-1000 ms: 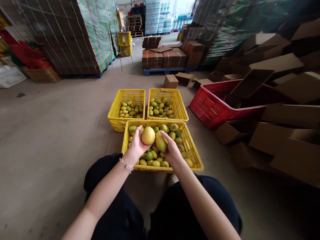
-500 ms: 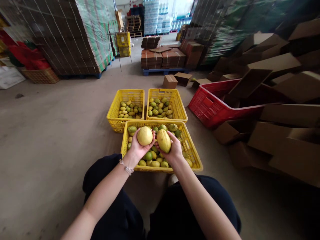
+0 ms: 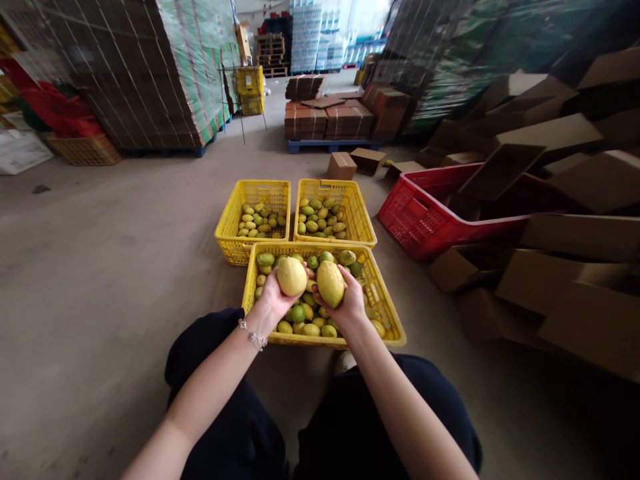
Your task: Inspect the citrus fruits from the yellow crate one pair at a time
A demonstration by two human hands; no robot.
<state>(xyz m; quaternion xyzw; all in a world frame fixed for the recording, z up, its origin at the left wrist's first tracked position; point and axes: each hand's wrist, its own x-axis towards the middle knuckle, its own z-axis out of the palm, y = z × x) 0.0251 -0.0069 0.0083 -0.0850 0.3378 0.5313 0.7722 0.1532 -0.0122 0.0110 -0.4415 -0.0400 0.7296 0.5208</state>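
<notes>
My left hand [image 3: 276, 298] is cupped around a pale yellow, rounded lemon [image 3: 292, 277], holding it from below and the side. In my right hand [image 3: 351, 300] sits a longer yellow lemon [image 3: 331, 284] with a faint greenish tint, fingers wrapped round its right side and underside. The two fruits are side by side, a small gap apart. Both hands are above the front yellow crate [image 3: 395, 323], which contains many yellow and green lemons [image 3: 311, 329]; my hands hide part of them.
Behind stand two more yellow crates, left [image 3: 227, 233] and right [image 3: 367, 223], with similar fruit. A red crate [image 3: 407, 213] and piled cardboard boxes [image 3: 565, 280] lie at the right. Flattened cartons [image 3: 350, 120] sit on a blue pallet [image 3: 320, 145] further back.
The lemons have moved slightly apart and turned a little in my hands; the right one is more upright. Both hands keep their hold. The view has shifted slightly.
</notes>
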